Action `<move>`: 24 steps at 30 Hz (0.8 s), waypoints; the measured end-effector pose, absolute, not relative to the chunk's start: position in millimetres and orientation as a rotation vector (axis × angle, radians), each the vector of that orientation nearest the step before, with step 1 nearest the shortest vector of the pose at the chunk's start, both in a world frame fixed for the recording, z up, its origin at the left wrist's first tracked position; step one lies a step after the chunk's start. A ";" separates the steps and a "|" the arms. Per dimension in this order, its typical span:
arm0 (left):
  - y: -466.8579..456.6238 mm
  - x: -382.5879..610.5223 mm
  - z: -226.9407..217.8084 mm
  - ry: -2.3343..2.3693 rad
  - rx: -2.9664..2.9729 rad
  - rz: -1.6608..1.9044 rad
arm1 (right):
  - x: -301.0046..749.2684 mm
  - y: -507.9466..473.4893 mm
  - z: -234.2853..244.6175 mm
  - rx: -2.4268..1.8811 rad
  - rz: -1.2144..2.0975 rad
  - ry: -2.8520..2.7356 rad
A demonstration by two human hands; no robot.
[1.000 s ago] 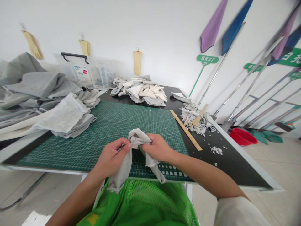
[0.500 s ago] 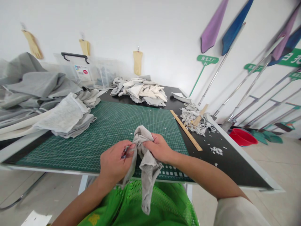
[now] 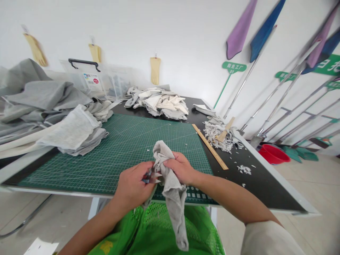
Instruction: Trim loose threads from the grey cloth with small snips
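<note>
Hands meet above a black desk (image 3: 260, 191) and a green gridded cutting mat (image 3: 106, 159). Large grey fabric heaps (image 3: 39, 99) look uncut; pale shredded scraps (image 3: 215, 132) lie piled. The right hand (image 3: 180, 168) clamps a limp grey knit cloth (image 3: 172, 193) over the mat; the left hand (image 3: 134, 182) pinches small steel scissors (image 3: 151, 177).

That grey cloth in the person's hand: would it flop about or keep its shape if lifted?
Probably flop: the grey cloth droops limply below the right hand. It looks thin and light, judging by its soft creases. It may also shed bits, given its ragged edge and the nearby scraps.
</note>
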State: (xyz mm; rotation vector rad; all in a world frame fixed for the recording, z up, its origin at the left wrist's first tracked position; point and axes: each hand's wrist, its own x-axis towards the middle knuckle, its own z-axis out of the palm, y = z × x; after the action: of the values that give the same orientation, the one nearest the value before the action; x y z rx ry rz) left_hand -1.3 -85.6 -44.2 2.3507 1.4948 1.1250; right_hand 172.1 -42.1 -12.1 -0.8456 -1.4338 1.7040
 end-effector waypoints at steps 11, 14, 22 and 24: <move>-80.2 -11.1 -29.4 1.112 1.740 1.040 | 174.1 -33.1 -20.4 -0.841 1.906 -1.409; -79.4 -14.5 -33.1 1.014 1.418 1.090 | 174.8 -33.9 -18.2 -0.867 1.922 -1.472; -80.3 -13.2 -38.0 0.985 1.097 1.177 | 180.8 -36.4 -13.2 -0.804 1.705 -1.788; -79.1 -13.8 -39.1 0.976 1.115 1.146 | 181.5 -34.1 -16.5 -0.779 1.804 -1.688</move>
State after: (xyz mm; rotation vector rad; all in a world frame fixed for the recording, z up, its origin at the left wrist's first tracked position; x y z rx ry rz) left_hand -13.8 -79.1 -39.1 1.1153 0.9757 1.1461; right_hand 181.5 -34.1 -16.5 -0.7791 -1.6881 1.8036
